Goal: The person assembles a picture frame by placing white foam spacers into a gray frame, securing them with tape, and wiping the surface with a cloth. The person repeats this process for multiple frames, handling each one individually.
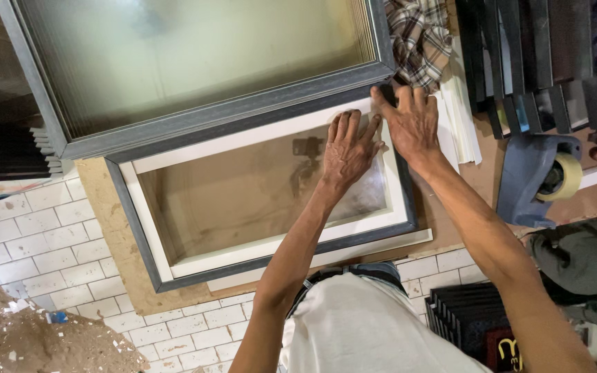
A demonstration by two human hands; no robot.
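Observation:
A grey picture frame (129, 221) with a white inner mat lies flat on a brown board. Its glass pane (243, 193) reflects the camera. My left hand (348, 148) presses flat on the glass and the mat near the frame's top right corner, fingers spread. My right hand (410, 121) rests beside it on that same corner, fingertips on the grey frame edge. Neither hand grips anything. A second, larger grey frame with glass (195, 114) lies above and overlaps the first one's top edge.
A blue tape dispenser (540, 179) with a roll of tape sits at the right. Stacked dark frame mouldings (540, 55) lean at top right, a plaid cloth (419, 38) beside them. Dark frames (468, 318) stand on the white tiled floor (29, 249). Debris lies at bottom left.

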